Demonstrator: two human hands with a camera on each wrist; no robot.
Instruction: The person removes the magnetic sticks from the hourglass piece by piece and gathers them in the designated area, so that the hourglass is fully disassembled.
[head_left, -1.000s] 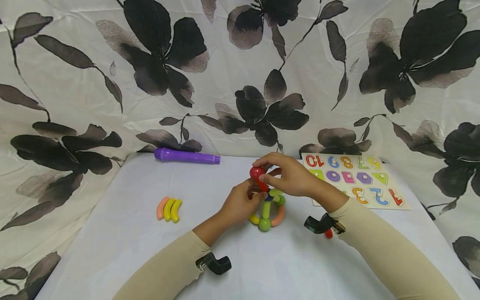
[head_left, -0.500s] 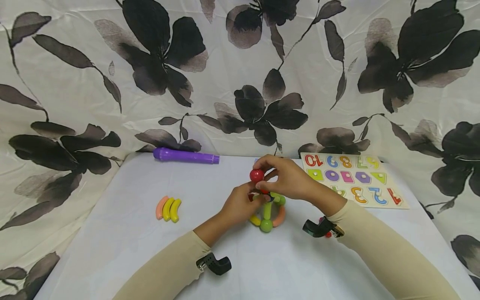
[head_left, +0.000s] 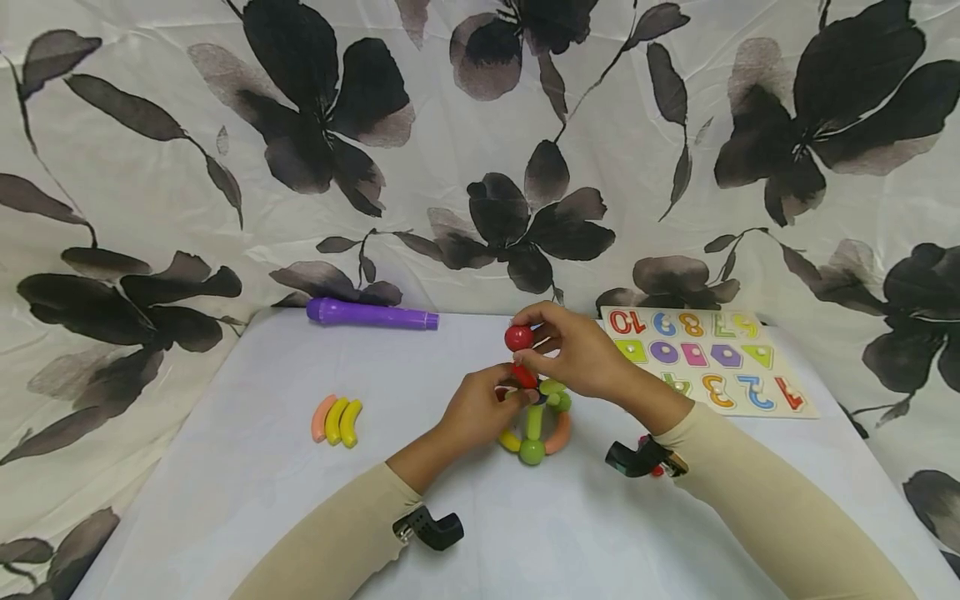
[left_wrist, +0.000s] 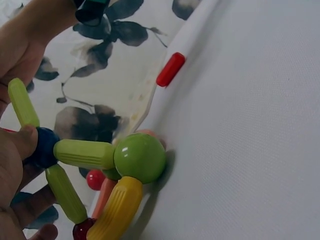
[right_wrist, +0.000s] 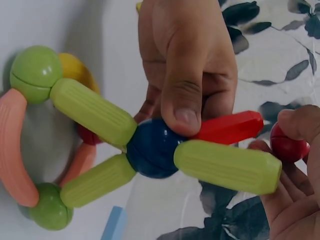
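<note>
My left hand (head_left: 483, 404) grips a toy built of balls and sticks, with the thumb on its dark blue ball (right_wrist: 155, 148). A red stick (right_wrist: 230, 127) juts from beside that thumb, close to a light green stick (right_wrist: 227, 166). Light green sticks run from the blue ball down to green balls (head_left: 532, 452), joined by curved yellow and salmon pieces in a ring on the table. My right hand (head_left: 573, 346) pinches a red ball (head_left: 519, 337) between thumb and fingers. In the right wrist view a small gap shows between this ball and the red stick's end.
Curved yellow and salmon pieces (head_left: 337, 419) lie at the left. A purple toy microphone (head_left: 372, 314) lies at the back, a number puzzle board (head_left: 720, 400) at the back right. A loose red stick (left_wrist: 171, 69) and a light blue piece (right_wrist: 114, 225) also lie on the table.
The right hand first lowers the red ball over the red stick, then lifts it slightly, baring more of the stick. The left hand stays in place on the toy.
</note>
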